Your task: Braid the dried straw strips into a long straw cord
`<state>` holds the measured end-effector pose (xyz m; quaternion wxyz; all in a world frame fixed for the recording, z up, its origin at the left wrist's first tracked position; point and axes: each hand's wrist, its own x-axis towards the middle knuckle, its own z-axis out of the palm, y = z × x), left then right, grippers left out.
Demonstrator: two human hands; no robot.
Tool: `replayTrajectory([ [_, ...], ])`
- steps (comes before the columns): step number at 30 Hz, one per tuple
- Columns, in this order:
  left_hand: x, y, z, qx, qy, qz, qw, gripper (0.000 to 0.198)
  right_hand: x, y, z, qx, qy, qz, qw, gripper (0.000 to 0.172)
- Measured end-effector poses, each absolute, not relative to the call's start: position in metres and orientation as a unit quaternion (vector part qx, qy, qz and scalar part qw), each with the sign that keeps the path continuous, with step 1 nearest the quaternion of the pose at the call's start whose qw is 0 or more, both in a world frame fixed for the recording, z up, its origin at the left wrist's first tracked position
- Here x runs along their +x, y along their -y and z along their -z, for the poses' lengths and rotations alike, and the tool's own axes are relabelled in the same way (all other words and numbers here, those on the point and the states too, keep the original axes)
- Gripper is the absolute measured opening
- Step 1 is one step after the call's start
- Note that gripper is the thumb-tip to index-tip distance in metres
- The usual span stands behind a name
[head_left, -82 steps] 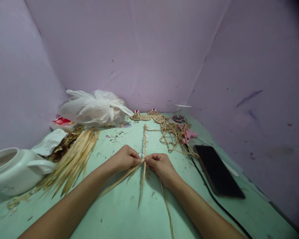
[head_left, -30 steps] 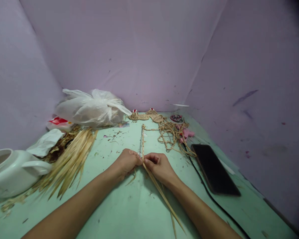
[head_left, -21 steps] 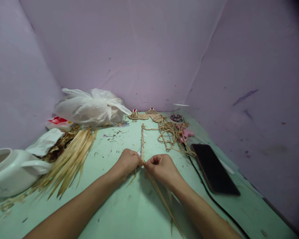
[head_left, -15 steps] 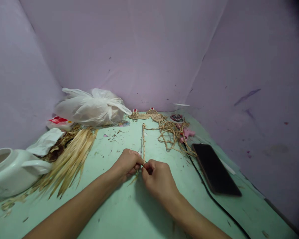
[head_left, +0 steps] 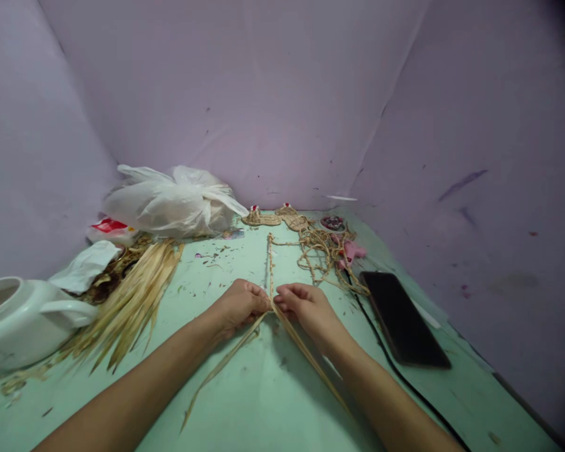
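A thin braided straw cord (head_left: 270, 263) runs away from me across the green table (head_left: 263, 402). My left hand (head_left: 239, 305) and my right hand (head_left: 305, 306) meet at its near end, both closed in a pinch on the loose straw strands. One loose strand (head_left: 221, 367) trails back to the left from my left hand. Other strands (head_left: 311, 361) trail back to the right beside my right forearm.
A bundle of dry straw (head_left: 132, 295) lies at the left beside a white teapot (head_left: 19, 320) and a white plastic bag (head_left: 174, 204). A tangle of braided cord (head_left: 324, 251), a pink glue gun (head_left: 351, 251), a black phone (head_left: 402, 317) and its cable (head_left: 405, 380) lie at the right.
My right hand crossed over toward the left hand and drew back. One strand that lay under my hands now trails out to the left; the others point back to the right.
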<state>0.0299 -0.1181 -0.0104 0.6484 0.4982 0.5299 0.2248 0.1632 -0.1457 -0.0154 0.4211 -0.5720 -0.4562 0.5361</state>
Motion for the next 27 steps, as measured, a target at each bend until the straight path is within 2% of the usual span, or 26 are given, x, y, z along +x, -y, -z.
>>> replayTrajectory([
  [2, 0.031, 0.119, 0.010, 0.513, -0.527, -0.219, 0.641, 0.004, 0.159, 0.144, 0.017, -0.528, 0.395, -0.645, 0.386, 0.011],
  [4, 0.031, 0.119, 0.010, 0.535, -0.521, -0.208, 0.632, 0.004, 0.155, 0.145, 0.019, -0.521, 0.376, -0.676, 0.360, 0.013],
  [7, 0.030, 0.118, 0.008, 0.569, -0.524, -0.191, 0.604, 0.008, 0.151, 0.147, 0.021, -0.541, 0.389, -0.654, 0.357, 0.019],
  [13, 0.026, 0.116, 0.010, 0.605, -0.526, -0.184, 0.569, 0.012, 0.151, 0.149, 0.037, -0.559, 0.426, -0.600, 0.382, 0.020],
  [19, 0.023, 0.114, 0.021, 0.609, -0.508, -0.187, 0.579, 0.010, 0.146, 0.151, 0.049, -0.545, 0.477, -0.556, 0.407, 0.017],
  [27, 0.024, 0.116, 0.013, 0.591, -0.504, -0.171, 0.607, 0.010, 0.140, 0.161, 0.042, -0.514, 0.484, -0.563, 0.429, 0.012],
])
